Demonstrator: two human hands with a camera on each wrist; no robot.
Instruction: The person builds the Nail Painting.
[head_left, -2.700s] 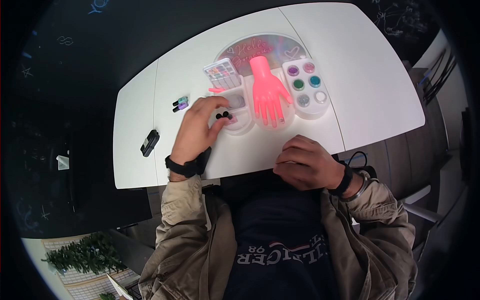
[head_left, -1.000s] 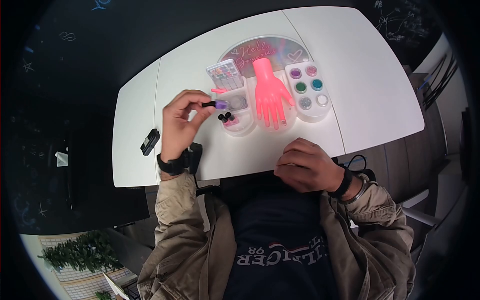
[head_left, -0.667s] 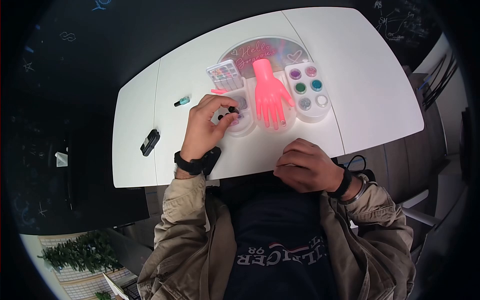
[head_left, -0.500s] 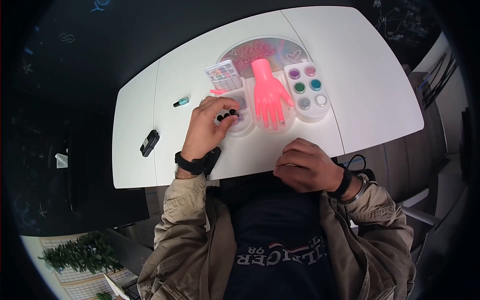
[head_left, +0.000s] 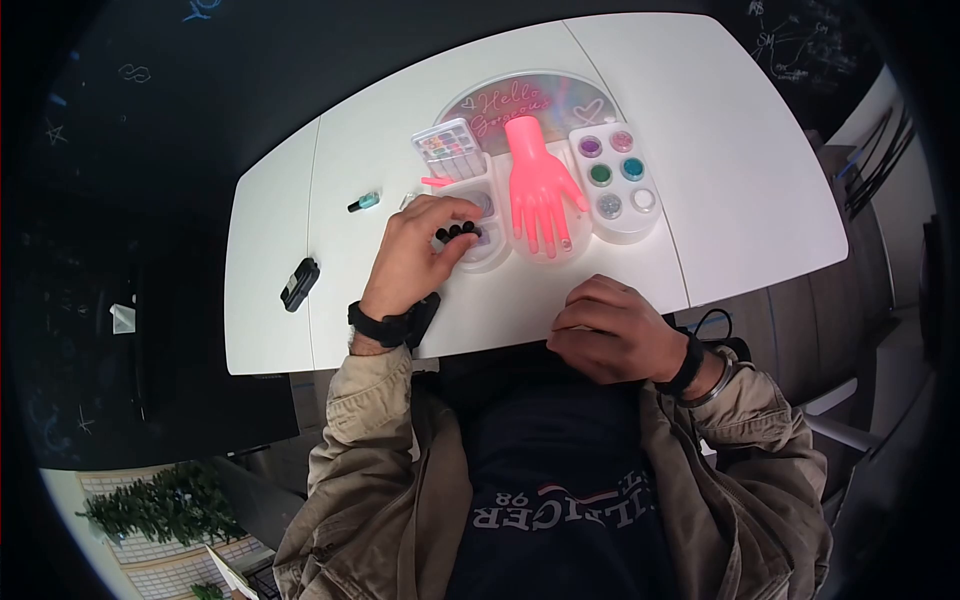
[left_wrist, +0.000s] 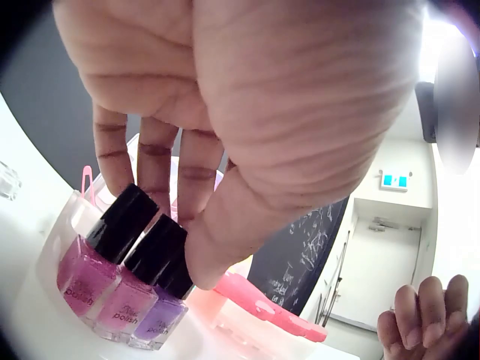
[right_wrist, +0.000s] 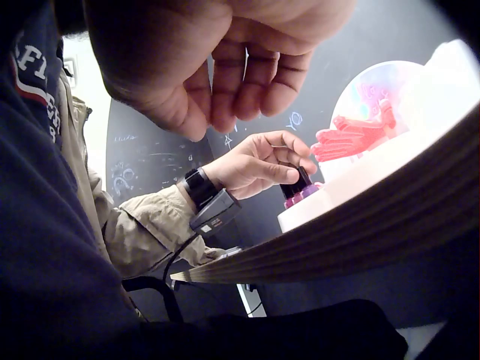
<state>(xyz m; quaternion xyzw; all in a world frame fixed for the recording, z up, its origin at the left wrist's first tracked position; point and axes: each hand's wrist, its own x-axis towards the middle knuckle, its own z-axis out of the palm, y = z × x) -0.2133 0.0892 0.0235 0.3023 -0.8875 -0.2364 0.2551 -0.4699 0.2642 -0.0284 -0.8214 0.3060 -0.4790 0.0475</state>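
Observation:
My left hand (head_left: pixel 412 248) is at the left compartment of the white tray (head_left: pixel 482 264). Its thumb and fingers pinch the black cap of a purple polish bottle (left_wrist: pixel 161 319), which stands upright beside two pink polish bottles (left_wrist: pixel 81 279), all three side by side in the left wrist view. The bottles' black caps (head_left: pixel 455 231) form a row in the head view. My right hand (head_left: pixel 612 330) holds nothing at the table's front edge, fingers loosely curled. A pink model hand (head_left: pixel 540 185) lies in the middle of the tray.
A teal polish bottle (head_left: pixel 364 202) lies left of the tray, with a black device (head_left: pixel 299 285) further left. Right of the model hand sit several glitter pots (head_left: pixel 600 175). A clear case (head_left: pixel 450 150) leans near the "Hello Gorgeous" panel (head_left: pixel 510 100).
My left hand lifted the purple bottle from beside the teal one and carried it right into the left compartment. There its cap has come into line with the other two. My right hand stayed still.

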